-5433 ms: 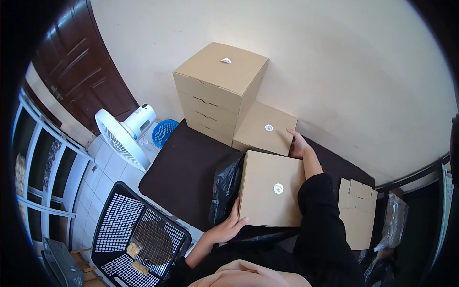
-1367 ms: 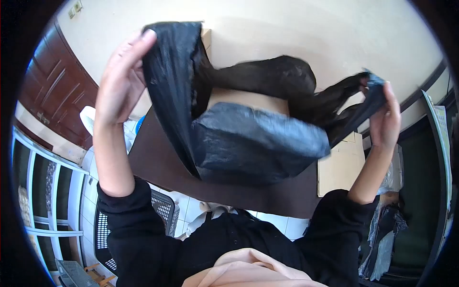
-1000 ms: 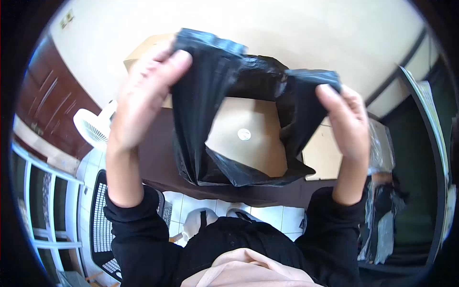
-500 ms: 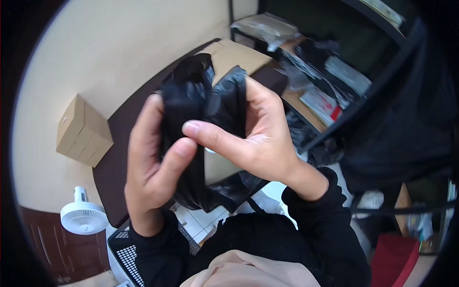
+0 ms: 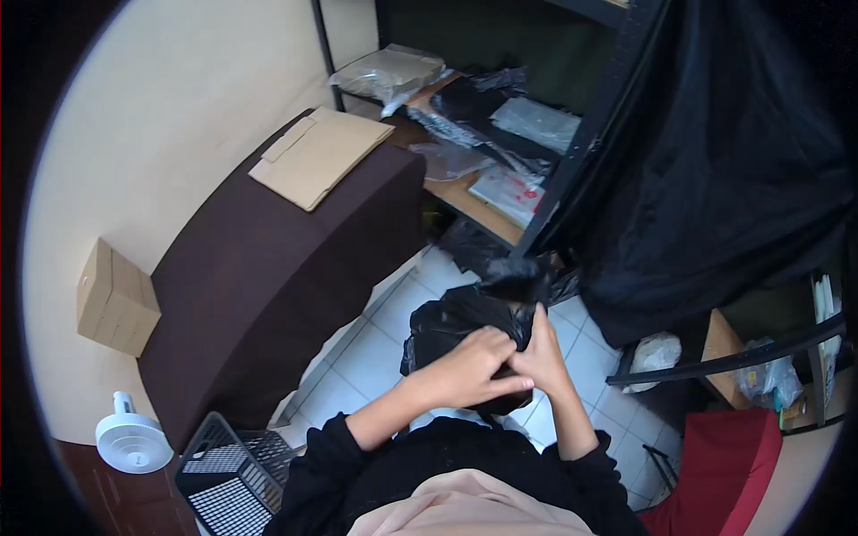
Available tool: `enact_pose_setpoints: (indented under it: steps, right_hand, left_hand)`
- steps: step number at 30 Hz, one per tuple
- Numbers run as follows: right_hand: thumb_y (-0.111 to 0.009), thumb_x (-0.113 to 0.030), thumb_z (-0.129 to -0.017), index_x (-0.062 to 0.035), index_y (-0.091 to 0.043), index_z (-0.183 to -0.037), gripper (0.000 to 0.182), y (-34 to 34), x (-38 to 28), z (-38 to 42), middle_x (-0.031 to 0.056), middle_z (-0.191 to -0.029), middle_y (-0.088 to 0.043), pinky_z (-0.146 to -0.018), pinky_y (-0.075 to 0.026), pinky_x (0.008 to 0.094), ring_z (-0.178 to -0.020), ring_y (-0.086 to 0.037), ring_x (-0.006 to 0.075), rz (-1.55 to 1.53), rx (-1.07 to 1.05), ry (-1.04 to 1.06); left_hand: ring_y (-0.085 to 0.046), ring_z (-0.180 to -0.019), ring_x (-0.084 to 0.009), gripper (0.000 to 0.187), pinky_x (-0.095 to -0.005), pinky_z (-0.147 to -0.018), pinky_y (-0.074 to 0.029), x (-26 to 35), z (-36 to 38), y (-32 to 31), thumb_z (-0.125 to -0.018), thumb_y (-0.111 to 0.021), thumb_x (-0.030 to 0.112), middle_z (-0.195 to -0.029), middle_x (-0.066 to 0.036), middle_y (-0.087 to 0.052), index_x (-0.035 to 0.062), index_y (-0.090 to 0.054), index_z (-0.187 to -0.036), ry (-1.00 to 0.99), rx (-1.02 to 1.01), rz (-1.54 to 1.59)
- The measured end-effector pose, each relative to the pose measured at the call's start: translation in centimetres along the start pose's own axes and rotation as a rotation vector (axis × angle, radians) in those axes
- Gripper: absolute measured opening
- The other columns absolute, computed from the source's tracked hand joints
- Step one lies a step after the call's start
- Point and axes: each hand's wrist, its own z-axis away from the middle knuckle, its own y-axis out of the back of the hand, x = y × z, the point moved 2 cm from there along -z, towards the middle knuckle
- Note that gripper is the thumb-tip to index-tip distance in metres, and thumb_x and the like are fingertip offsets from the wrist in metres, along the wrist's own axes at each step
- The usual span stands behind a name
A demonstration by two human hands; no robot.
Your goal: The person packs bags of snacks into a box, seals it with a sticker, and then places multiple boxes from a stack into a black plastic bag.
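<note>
Near my waist, in front of my black top, is a crumpled black plastic bag (image 5: 451,323). My left hand (image 5: 472,364) has its fingers curled against the bag's near side. Close beside it, my right hand (image 5: 536,357) grips the bag's gathered edge. The two hands touch or nearly touch, and the bag bulges out beyond them, over the tiled floor. What is inside the bag is hidden.
A dark-covered table (image 5: 259,241) holds flat cardboard (image 5: 322,156) and a stack of boxes (image 5: 116,299). A white fan (image 5: 134,442) and a black basket (image 5: 228,482) stand at lower left. Shelves (image 5: 487,210), a black curtain (image 5: 715,179) and a red seat (image 5: 719,464) are right.
Both hands have lowered toward my waist with the bag and come together around its gathered part. The view has shifted, showing more of the table and floor.
</note>
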Motion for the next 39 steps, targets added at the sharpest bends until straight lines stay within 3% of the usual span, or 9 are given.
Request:
enact_pose_setpoints:
  steps: [3, 5, 9, 17, 21, 32, 36, 38, 39]
  right_hand:
    - [-0.055, -0.005, -0.061, 0.0092, -0.042, -0.098, 0.042, 3.7, 7.4, 0.9, 0.0299, -0.096, -0.050, -0.083, -0.039, 0.0432, -0.095, -0.049, 0.0442, 0.078, -0.033, -0.068]
    - [-0.054, -0.004, -0.062, 0.0083, -0.044, -0.092, 0.034, 5.8, 11.8, 1.0, 0.0295, -0.091, -0.051, -0.080, -0.039, 0.0446, -0.091, -0.050, 0.0443, 0.100, 0.025, -0.100]
    - [-0.059, -0.007, -0.065, 0.0075, -0.047, -0.092, 0.033, 7.9, 22.0, 0.1, 0.0284, -0.092, -0.054, -0.080, -0.041, 0.0417, -0.091, -0.052, 0.0433, 0.213, 0.074, -0.279]
    - [-0.059, -0.003, -0.059, 0.0068, -0.049, -0.085, 0.030, 11.8, 30.6, -5.1, 0.0275, -0.085, -0.055, -0.079, -0.042, 0.0429, -0.087, -0.053, 0.0430, 0.364, 0.241, -0.366]
    - [-0.060, -0.004, -0.058, 0.0080, -0.052, -0.088, 0.033, 16.0, 33.9, -9.0, 0.0279, -0.086, -0.056, -0.080, -0.043, 0.0407, -0.087, -0.054, 0.0421, 0.443, 0.332, -0.310]
    - [-0.065, -0.004, -0.058, 0.0113, -0.050, -0.103, 0.050, 22.3, 36.1, -23.6, 0.0275, -0.099, -0.056, -0.085, -0.042, 0.0366, -0.096, -0.054, 0.0375, 0.385, 0.349, -0.251]
    - [-0.065, -0.006, -0.058, 0.0113, -0.050, -0.103, 0.050, 22.4, 42.9, -29.6, 0.0272, -0.100, -0.056, -0.085, -0.042, 0.0376, -0.096, -0.054, 0.0379, 0.376, 0.325, -0.200]
    - [-0.065, -0.003, -0.055, 0.0025, -0.052, -0.084, 0.033, 21.9, 45.9, -32.6, 0.0167, -0.080, -0.059, -0.070, -0.045, 0.0386, -0.075, -0.058, 0.0328, 0.302, 0.440, -0.090]
    - [-0.066, -0.008, -0.059, 0.0112, -0.046, -0.109, 0.057, 21.7, 45.8, -33.5, 0.0279, -0.105, -0.054, -0.087, -0.041, 0.0380, -0.100, -0.051, 0.0386, 0.288, 0.237, -0.294]
  left_hand:
    - [-0.049, -0.080, -0.0344, 0.046, -0.0405, -0.076, -0.038, -1.8, -4.3, -6.9, -0.077, -0.058, 0.039, -0.079, -0.019, -0.050, -0.0066, -0.051, -0.078, -0.032, -0.052, -0.090]
    - [-0.047, -0.103, -0.0372, 0.059, -0.0399, -0.091, -0.035, -2.9, -6.7, -10.6, -0.077, -0.058, 0.041, -0.107, -0.025, -0.050, -0.0096, -0.047, -0.105, 0.067, -0.156, -0.130]
    - [-0.041, -0.115, -0.0350, 0.064, -0.0389, -0.098, -0.031, -3.4, -10.2, -13.0, -0.080, -0.057, 0.039, -0.123, -0.024, -0.042, -0.0033, -0.037, -0.123, 0.107, -0.212, 0.151]
    - [-0.045, -0.110, -0.0372, 0.063, -0.0381, -0.095, -0.034, -8.7, -6.2, -12.5, -0.081, -0.055, 0.039, -0.117, -0.028, -0.046, -0.0059, -0.038, -0.122, 0.549, -0.075, 0.189]
    - [-0.047, -0.108, -0.0375, 0.069, -0.0380, -0.092, -0.038, -11.7, -3.6, -12.7, -0.078, -0.056, 0.043, -0.115, -0.029, -0.047, -0.0060, -0.038, -0.123, 0.937, -0.101, 0.007]
    - [-0.045, -0.109, -0.0374, 0.068, -0.0384, -0.093, -0.037, -12.9, -7.4, -11.9, -0.078, -0.055, 0.042, -0.118, -0.027, -0.046, -0.0060, -0.037, -0.123, 1.118, 0.289, -0.070]
    - [-0.045, -0.110, -0.0379, 0.068, -0.0390, -0.093, -0.037, -12.3, -9.6, -14.7, -0.077, -0.056, 0.042, -0.118, -0.028, -0.045, -0.0058, -0.038, -0.122, 1.311, 0.397, -0.043]
    - [-0.045, -0.109, -0.0378, 0.068, -0.0395, -0.093, -0.037, -13.4, -9.9, -18.6, -0.077, -0.056, 0.043, -0.118, -0.027, -0.046, -0.0053, -0.039, -0.122, 1.294, 0.494, -0.064]
    - [-0.046, -0.109, -0.0377, 0.068, -0.0400, -0.092, -0.038, -13.2, -11.0, -18.9, -0.077, -0.056, 0.043, -0.118, -0.027, -0.046, -0.0048, -0.039, -0.122, 1.259, 0.546, -0.092]
